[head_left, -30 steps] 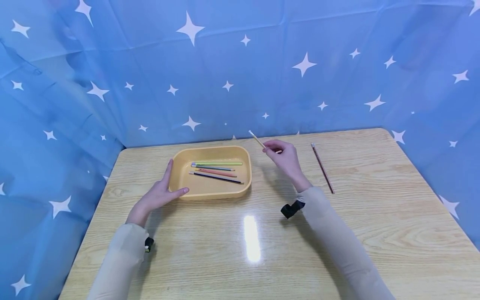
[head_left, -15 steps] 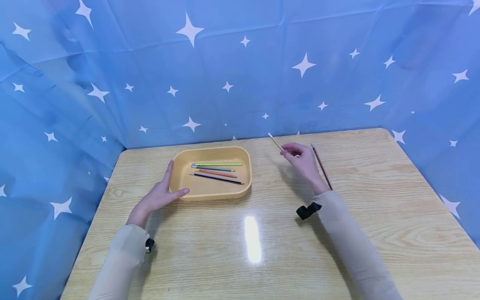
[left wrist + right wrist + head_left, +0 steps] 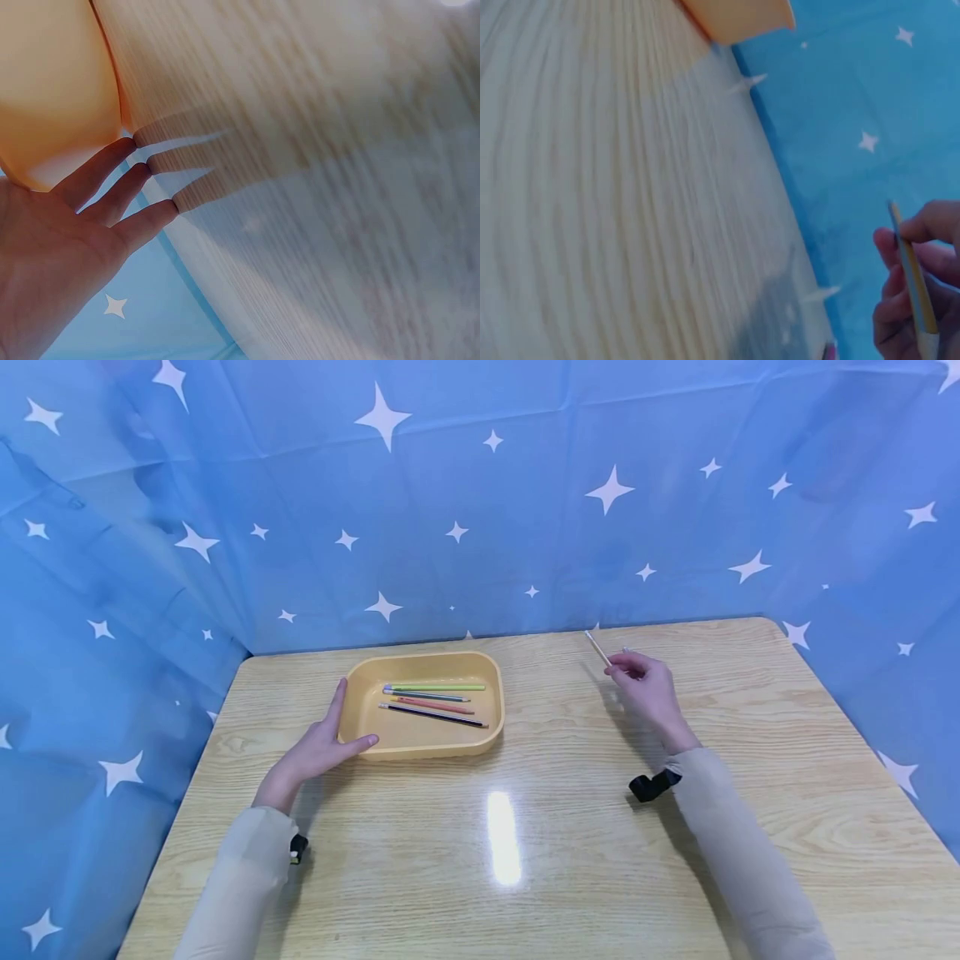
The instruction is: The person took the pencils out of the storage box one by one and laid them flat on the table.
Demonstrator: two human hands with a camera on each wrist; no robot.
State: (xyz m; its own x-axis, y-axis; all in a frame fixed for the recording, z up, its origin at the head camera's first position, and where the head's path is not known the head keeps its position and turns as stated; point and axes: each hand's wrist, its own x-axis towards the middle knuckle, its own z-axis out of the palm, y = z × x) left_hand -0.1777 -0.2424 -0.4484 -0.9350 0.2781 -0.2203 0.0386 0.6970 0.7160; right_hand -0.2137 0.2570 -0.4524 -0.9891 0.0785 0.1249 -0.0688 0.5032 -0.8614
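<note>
Head view: left hand spread against tray, right hand pinching yellow pencil.

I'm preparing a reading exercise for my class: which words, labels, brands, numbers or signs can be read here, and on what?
None can be read.
Pencils in the tray: any print too small.
Held pencil, in the right hand: any print too small or blurred.
Curtain: white stars, no lettering visible.

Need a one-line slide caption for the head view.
Left hand against a yellow tray of four pencils, right hand pinching another pencil over a wooden table.
</note>
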